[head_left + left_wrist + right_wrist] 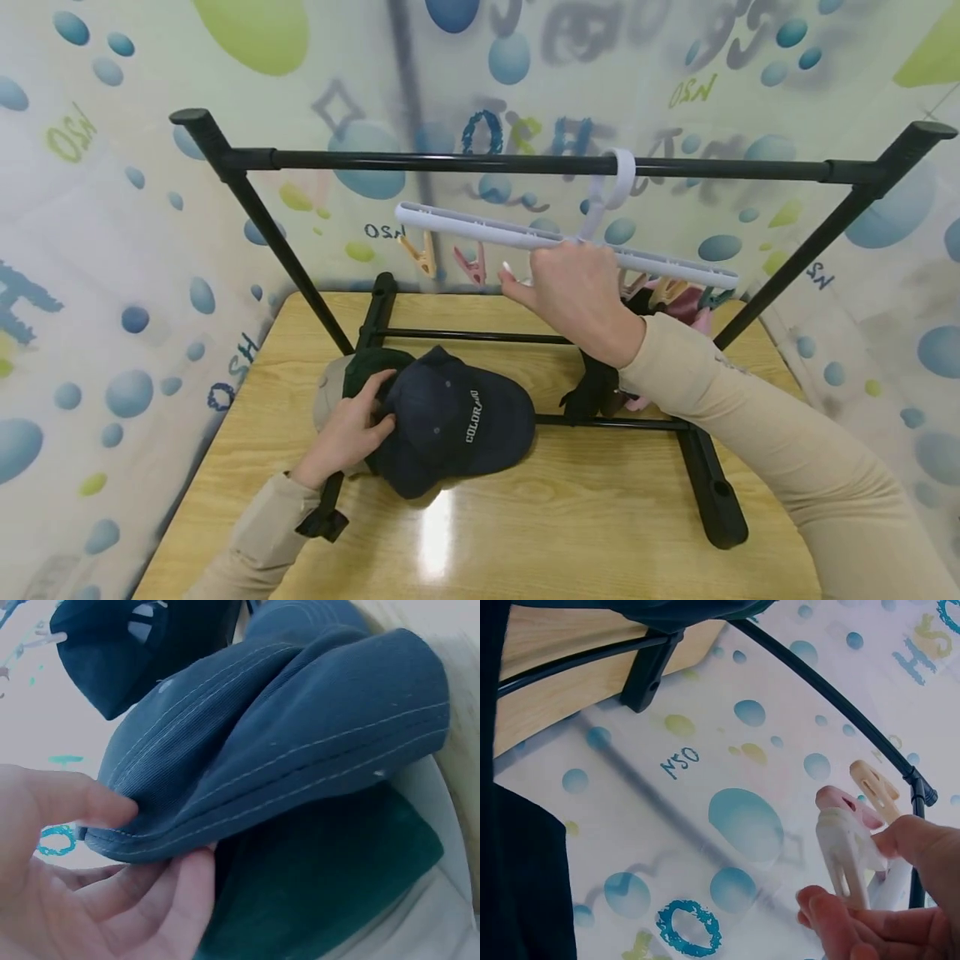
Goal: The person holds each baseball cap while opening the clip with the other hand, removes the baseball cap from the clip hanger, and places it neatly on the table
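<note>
My left hand pinches the back edge of a navy baseball cap marked COLORADO, thumb on one side of the cloth and fingers beneath, as the left wrist view shows. Under it lie a dark green cap and a beige cap. Around the middle of a pale lavender hanger, below its hook, my right hand grips the bar, its fingertips mostly hidden in the head view. The right wrist view shows a white clip between thumb and fingers, beside a pink clip.
A black rack stands on the wooden table, the hanger hooked over its top bar. A yellow clip hangs at the hanger's left. Black and pink items hang at its right. A patterned backdrop surrounds the table.
</note>
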`<state>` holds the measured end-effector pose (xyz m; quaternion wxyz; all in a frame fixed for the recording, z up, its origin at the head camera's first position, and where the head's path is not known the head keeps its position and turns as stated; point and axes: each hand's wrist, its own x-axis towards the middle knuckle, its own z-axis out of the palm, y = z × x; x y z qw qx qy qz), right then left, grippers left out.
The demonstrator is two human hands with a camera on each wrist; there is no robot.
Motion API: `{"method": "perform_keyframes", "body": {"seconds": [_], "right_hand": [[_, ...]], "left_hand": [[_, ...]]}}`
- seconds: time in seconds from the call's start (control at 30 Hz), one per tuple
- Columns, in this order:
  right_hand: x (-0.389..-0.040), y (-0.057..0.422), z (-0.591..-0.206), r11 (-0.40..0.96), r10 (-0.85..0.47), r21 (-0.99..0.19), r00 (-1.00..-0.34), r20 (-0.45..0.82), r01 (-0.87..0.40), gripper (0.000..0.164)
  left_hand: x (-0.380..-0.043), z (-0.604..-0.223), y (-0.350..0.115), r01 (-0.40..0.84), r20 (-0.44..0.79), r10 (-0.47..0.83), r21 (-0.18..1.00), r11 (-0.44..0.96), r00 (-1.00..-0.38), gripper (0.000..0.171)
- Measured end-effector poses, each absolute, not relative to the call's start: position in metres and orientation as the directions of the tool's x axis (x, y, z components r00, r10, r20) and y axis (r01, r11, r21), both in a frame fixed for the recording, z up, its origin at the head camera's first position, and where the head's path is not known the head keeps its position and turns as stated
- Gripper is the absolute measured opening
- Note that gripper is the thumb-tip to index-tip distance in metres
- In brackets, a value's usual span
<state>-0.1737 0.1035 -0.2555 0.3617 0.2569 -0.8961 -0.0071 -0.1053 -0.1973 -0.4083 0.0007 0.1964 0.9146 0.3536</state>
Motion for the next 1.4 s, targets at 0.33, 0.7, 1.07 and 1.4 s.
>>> {"method": "perform_keyframes", "body": {"seconds": [0.33,0.7,1.07,1.4], "right_hand": [[-0.162,0.116,-0.258,0.86,-0.449,0.111,-0.636,0.628,-0.498,0.045],[-0.141,0.18,-0.256,0.849,-0.465,0.136,-0.599,0.652,-0.51,0.032],[-0.126,0.243,-0.288,0.893,-0.448,0.112,-0.828,0.337,-0.437,0.058],[-0.128,0.265,-0.296,0.879,-0.439,-0.028,-0.83,0.345,-0.476,0.024]], "left_hand": [[-0.106,-0.402,-0.195,0.308,0.013,0.398,0.657,0.688,-0.917,0.068],[-0.114,-0.399,-0.193,0.358,0.121,0.37,0.638,0.681,-0.921,0.046],[-0.119,-0.389,-0.196,0.381,0.14,0.383,0.628,0.678,-0.913,0.03],[-0.134,-0.369,-0.197,0.442,0.152,0.433,0.534,0.721,-0.889,0.025]]}}
